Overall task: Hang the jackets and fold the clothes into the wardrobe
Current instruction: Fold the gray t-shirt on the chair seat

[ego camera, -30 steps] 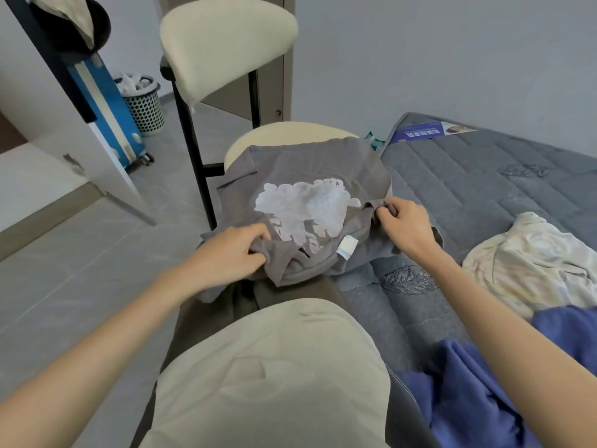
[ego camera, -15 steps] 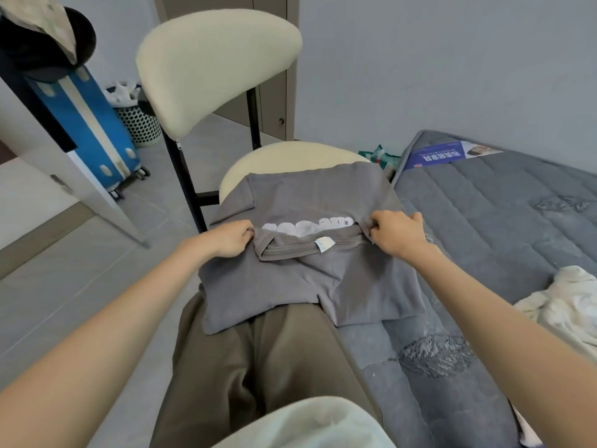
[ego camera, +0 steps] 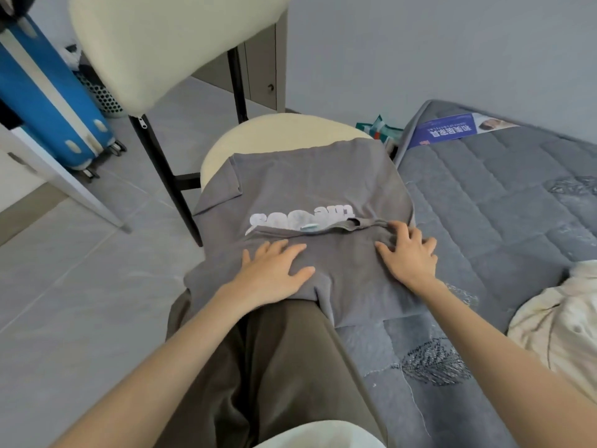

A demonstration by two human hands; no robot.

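A grey T-shirt (ego camera: 310,182) with white lettering lies folded over on the cream chair seat (ego camera: 258,134) and across my lap. Its collar edge with a small label runs across the middle. My left hand (ego camera: 274,273) lies flat on the near half of the shirt, fingers spread. My right hand (ego camera: 408,253) presses flat on the shirt's right side, fingertips at the collar fold. A cream garment (ego camera: 555,315) lies crumpled on the grey mattress (ego camera: 504,195) at the right.
The chair's cream backrest (ego camera: 155,43) stands at the upper left. A blue suitcase (ego camera: 48,92) leans behind it, beside a mesh bin (ego camera: 103,95). A white door panel edge (ego camera: 64,185) runs down at left. Grey tiled floor (ego camera: 80,302) extends left.
Both hands have let go of the shirt's collar edge and now lie flat on the folded-over half. The view has moved closer to the chair.
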